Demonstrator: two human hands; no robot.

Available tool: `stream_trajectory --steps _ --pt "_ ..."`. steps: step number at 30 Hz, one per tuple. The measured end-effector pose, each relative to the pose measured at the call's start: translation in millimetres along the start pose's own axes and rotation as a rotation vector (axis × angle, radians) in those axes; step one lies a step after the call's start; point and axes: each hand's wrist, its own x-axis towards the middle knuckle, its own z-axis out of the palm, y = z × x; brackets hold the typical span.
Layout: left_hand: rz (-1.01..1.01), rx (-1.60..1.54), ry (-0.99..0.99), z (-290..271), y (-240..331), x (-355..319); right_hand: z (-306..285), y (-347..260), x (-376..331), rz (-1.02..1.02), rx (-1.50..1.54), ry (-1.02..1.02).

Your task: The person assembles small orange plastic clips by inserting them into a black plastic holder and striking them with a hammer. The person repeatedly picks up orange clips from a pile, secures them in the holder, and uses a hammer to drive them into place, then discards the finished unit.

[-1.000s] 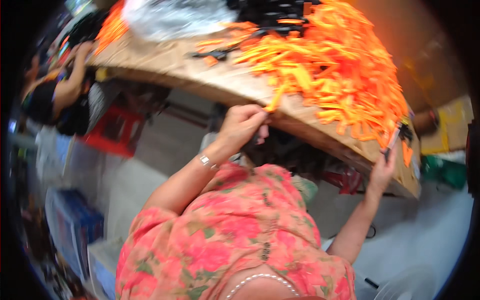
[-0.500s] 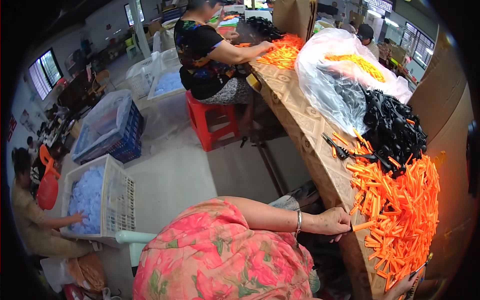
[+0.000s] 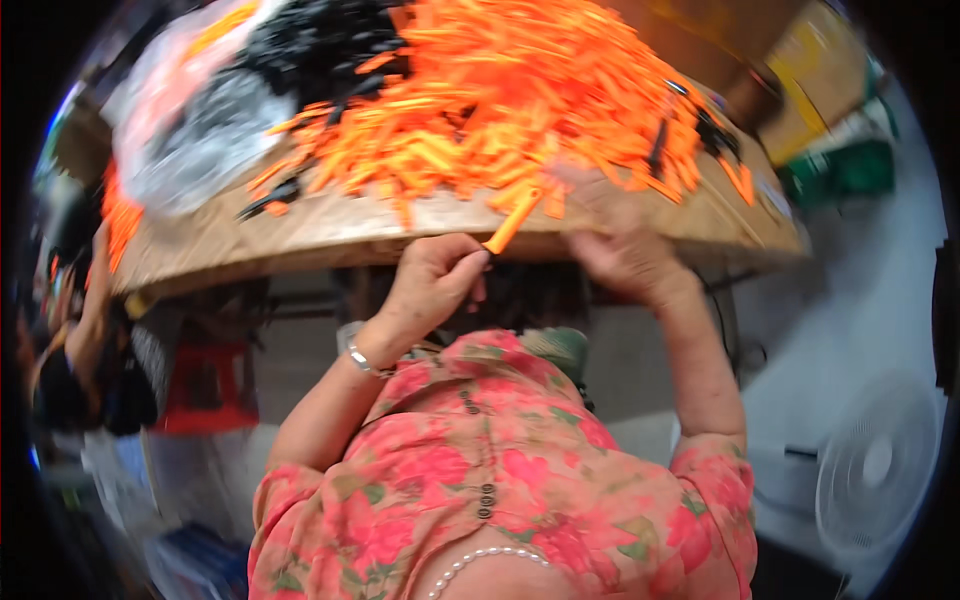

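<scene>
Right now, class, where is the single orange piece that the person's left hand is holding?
In the head view, the orange piece sits near centre, pinched by the left hand at the wooden table edge, just below the orange pile.

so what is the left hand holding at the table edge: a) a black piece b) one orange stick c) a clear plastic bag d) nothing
b: the left hand pinches a single orange stick by its lower end at the edge of the wooden table, just below the big orange pile; the black pieces and the clear bag lie farther back, untouched.
</scene>
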Motion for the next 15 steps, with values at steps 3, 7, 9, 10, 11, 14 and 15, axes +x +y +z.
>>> stream_trajectory --steps 3,7,9,10,11,14,15 --pt "0.090 0.027 -0.116 23 -1 6 13 -39 -27 -0.148 -0.114 -0.119" --pt "-0.083 0.108 -0.355 36 12 14 13 -24 -63 0.030 -0.217 -0.057" --pt "-0.205 -0.062 -0.279 40 19 12 -3 -14 -68 0.035 -0.325 -0.004" --pt "-0.265 -0.144 -0.242 43 26 12 -15 -5 -68 -0.005 -0.413 0.140" --pt "-0.180 -0.192 -0.238 40 14 13 -28 9 -68 0.111 -0.429 0.222" --pt "-0.153 -0.227 -0.160 36 8 13 -85 72 -65 0.488 -0.390 0.520" --pt "-0.144 -0.263 -0.177 36 7 13 -111 98 -68 0.585 -0.435 0.586"
